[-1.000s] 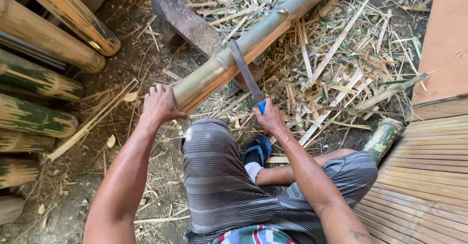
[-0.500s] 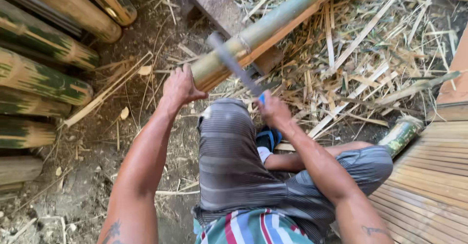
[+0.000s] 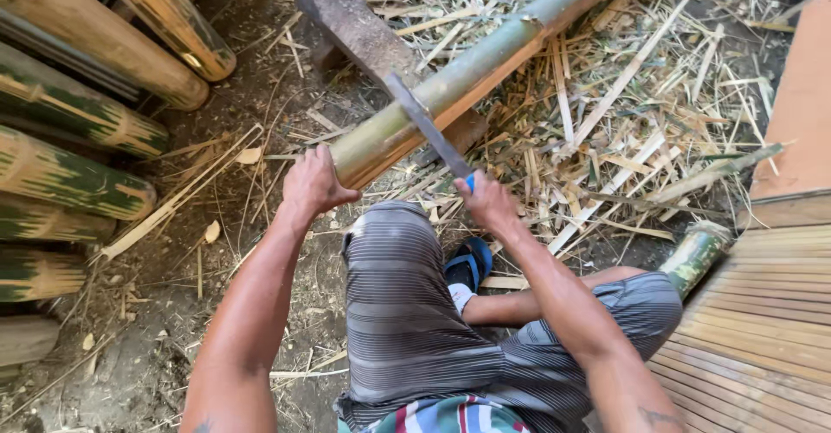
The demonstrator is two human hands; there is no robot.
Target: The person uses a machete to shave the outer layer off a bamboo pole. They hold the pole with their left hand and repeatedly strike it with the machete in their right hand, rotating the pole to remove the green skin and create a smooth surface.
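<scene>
1. Looking down from the head view, I see a long green bamboo pole (image 3: 485, 65) running diagonally from the upper right toward the centre, its near end resting just above my left knee.
2. My left hand (image 3: 313, 182) is closed around the near end of the bamboo pole, fingers wrapped against its cut face, holding it steady.
3. My right hand (image 3: 486, 201) is closed on the blue handle of a machete (image 3: 426, 126). The dark blade points up and to the left and lies across the bamboo pole, touching its upper surface near a node.
4. A dark wooden block (image 3: 355, 26) lies under the pole, angled the other way, and supports it off the ground.
5. Split bamboo strips and shavings (image 3: 606, 113) cover the dirt floor (image 3: 242, 251) to the right of the pole.
6. A stack of thicker green-and-yellow bamboo poles (image 3: 78, 139) lies along the left edge, well apart from the work.
7. A short green bamboo offcut (image 3: 697, 256) lies beside my right knee, next to a slatted bamboo platform (image 3: 762, 312) at the right.
8. A blue sandal (image 3: 469, 264) shows between my legs.
</scene>
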